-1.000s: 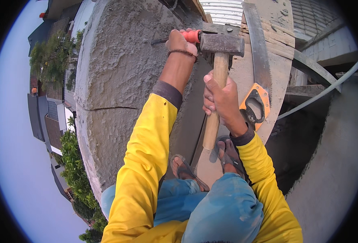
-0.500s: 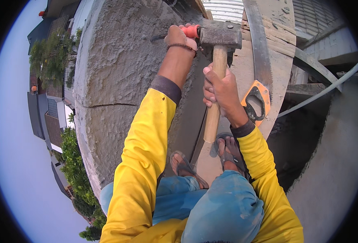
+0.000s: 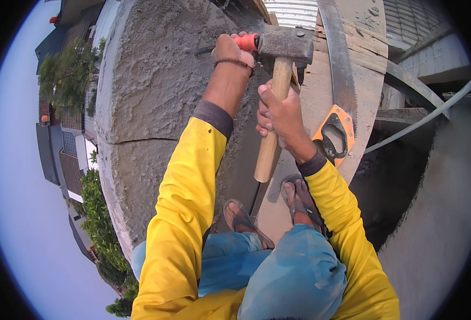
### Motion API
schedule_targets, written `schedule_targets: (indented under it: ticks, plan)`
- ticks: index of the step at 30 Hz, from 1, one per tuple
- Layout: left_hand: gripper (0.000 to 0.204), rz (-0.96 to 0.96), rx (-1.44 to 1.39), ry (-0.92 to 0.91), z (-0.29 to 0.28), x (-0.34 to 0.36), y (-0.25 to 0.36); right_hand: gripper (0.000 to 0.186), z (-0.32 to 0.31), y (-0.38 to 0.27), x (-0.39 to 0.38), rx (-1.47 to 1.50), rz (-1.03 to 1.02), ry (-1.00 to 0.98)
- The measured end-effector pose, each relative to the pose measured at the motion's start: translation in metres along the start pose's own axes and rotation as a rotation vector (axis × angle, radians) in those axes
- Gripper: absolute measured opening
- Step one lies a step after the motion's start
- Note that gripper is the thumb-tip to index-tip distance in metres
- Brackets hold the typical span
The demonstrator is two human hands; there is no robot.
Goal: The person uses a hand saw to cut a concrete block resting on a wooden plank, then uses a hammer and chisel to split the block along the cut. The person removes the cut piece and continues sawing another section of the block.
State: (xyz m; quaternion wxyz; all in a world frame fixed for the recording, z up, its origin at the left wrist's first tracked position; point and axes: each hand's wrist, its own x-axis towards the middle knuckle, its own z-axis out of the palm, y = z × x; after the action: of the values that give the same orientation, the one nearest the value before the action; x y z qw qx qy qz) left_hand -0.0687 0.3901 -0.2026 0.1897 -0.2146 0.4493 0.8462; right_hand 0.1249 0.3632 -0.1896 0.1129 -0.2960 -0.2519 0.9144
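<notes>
My left hand [image 3: 231,50] is closed around the orange-red grip of a chisel [image 3: 247,42]. The chisel's dark shaft pokes out left of the fist, over the rough cement face of a wall [image 3: 145,96]. In my right hand [image 3: 284,118] is a club hammer [image 3: 266,159], gripped midway along its pale wooden handle. Its heavy grey head [image 3: 286,45] lies right at the chisel's struck end; whether the two touch I cannot tell. The chisel's tip is hard to make out against the cement.
A handsaw [image 3: 338,133] with an orange and black handle rests on the dusty board [image 3: 366,85] at right. Beyond it are a dark opening [image 3: 390,186] and a pale pipe [image 3: 422,120]. My sandalled feet [image 3: 299,200] stand close below. Past the wall's left edge are trees and roofs.
Both hands have shifted slightly left with the chisel and hammer. The hammer handle's lower end has swung left and a little up.
</notes>
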Motion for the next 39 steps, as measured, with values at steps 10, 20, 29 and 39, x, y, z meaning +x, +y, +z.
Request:
schedule_targets:
  ticks: [10, 20, 29, 39]
  plan:
    - [0.009, -0.01, 0.0, 0.005, -0.001, -0.002, 0.001, 0.022, -0.01, -0.068, -0.025, 0.503, -0.875, 0.244]
    - [0.004, 0.0, 0.002, 0.008, 0.001, 0.001, 0.005, 0.02, -0.033, 0.009, -0.016, 0.097, -0.205, 0.041]
    - [0.007, 0.018, 0.008, 0.035, -0.001, 0.0, 0.001, 0.02, 0.007, -0.05, -0.009, 0.465, -0.735, 0.267]
    - [0.011, -0.009, -0.016, -0.004, -0.002, 0.001, 0.005, 0.021, -0.025, -0.019, -0.021, 0.209, -0.443, 0.107]
